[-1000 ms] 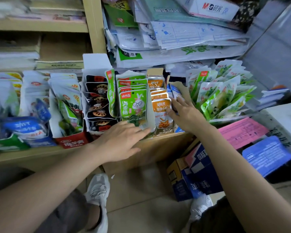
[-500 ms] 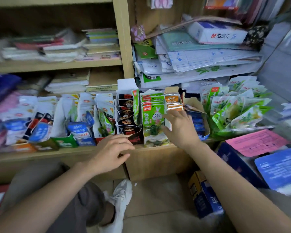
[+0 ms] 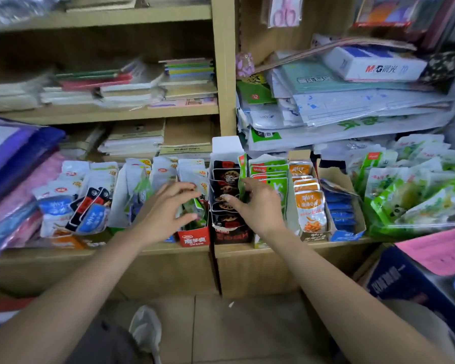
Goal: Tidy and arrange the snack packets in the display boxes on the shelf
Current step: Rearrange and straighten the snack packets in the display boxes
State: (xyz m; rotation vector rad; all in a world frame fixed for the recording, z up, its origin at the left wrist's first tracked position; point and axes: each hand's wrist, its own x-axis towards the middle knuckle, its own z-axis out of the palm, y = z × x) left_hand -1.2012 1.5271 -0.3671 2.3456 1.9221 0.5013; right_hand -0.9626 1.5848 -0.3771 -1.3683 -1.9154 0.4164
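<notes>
Several display boxes of snack packets stand in a row on the wooden shelf [image 3: 286, 249]. My left hand [image 3: 166, 210] hovers with fingers spread over the white and green packets in the red box [image 3: 193, 238]. My right hand [image 3: 258, 206] pinches an upright green packet [image 3: 242, 166] wedged between the black box [image 3: 231, 236] of dark packets and the row of green packets [image 3: 268, 169]; its thumb lies over the dark packets. Orange packets [image 3: 310, 206] and a blue box [image 3: 344, 215] stand to the right.
Messy white and blue packets [image 3: 90, 187] fill the boxes at left. A loose heap of green packets [image 3: 410, 195] lies far right. Stacked paper and notebooks fill the shelves above. A dark carton [image 3: 394, 279] with pink sheets [image 3: 441, 248] stands on the floor at right; my shoe [image 3: 145, 327] is below.
The view tilted up. My right hand moved left from the orange packets to the upright green packet. My left hand rose from the shelf edge to the red box's packets.
</notes>
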